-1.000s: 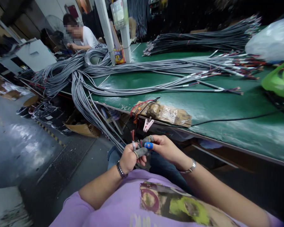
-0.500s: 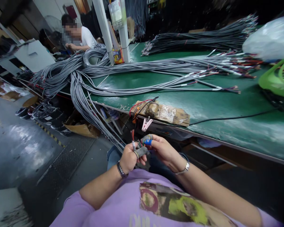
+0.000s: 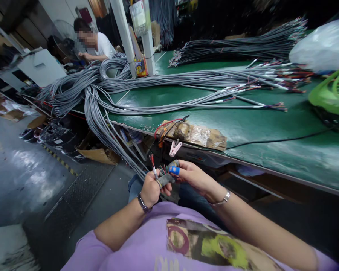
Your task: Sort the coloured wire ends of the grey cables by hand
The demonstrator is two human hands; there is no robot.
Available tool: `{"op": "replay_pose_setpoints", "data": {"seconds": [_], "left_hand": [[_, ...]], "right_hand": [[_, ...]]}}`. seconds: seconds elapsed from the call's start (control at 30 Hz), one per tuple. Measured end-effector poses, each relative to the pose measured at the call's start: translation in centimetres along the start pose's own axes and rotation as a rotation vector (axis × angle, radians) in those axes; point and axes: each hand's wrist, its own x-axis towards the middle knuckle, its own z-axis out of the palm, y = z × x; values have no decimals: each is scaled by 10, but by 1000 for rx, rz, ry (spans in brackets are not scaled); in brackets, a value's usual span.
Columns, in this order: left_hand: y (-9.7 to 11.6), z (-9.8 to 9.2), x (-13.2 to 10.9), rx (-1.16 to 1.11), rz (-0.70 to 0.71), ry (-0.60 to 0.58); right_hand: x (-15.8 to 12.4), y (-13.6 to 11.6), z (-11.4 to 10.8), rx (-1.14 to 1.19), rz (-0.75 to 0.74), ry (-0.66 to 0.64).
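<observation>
My left hand [image 3: 154,187] is closed around a grey cable [image 3: 154,172], whose end with red wires sticks up past the thumb. Thin coloured wires [image 3: 164,169] fan out between my two hands. My right hand [image 3: 188,174] pinches at these wires with thumb and forefinger; its thumb wears a blue wrap and other fingertips have grey covers. A grey cover also sits on my left thumb. The fingers partly hide where the wires are gripped. Just above the hands, a pink clip [image 3: 175,148] hangs at the bench edge.
On the green bench [image 3: 243,130] lie grey cable bundles [image 3: 169,79] and a dark cable bundle [image 3: 231,49]. A taped cardboard piece [image 3: 203,136] rests at its edge. To the right are a green plastic fan [image 3: 332,90] and a plastic bag [image 3: 322,47]. Another person [image 3: 98,43] sits far left.
Both hands have shifted slightly left, and the upright cable end now leans more to the left. The coloured wires between my fingers look more spread.
</observation>
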Motion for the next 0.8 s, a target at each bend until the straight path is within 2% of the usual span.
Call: {"op": "replay_pose_setpoints", "data": {"seconds": [0.13,0.4,0.6,0.7,0.8], "left_hand": [[0,-1,0,16,-4,-1],[2,0,4,-62,-42,69],[2,-3,7,-122,-35,96],[3,-5,8,-116,-67,56],[2,-4,6,-89,-82,-15]], "right_hand": [[1,2,1,-46,-81,-10],[1,12,-2,-58,-98,25],[1,8,-2,-52,-129,-17],[2,9,1,-55,-155,-12],[7,14,3,49,-112,55]]}}
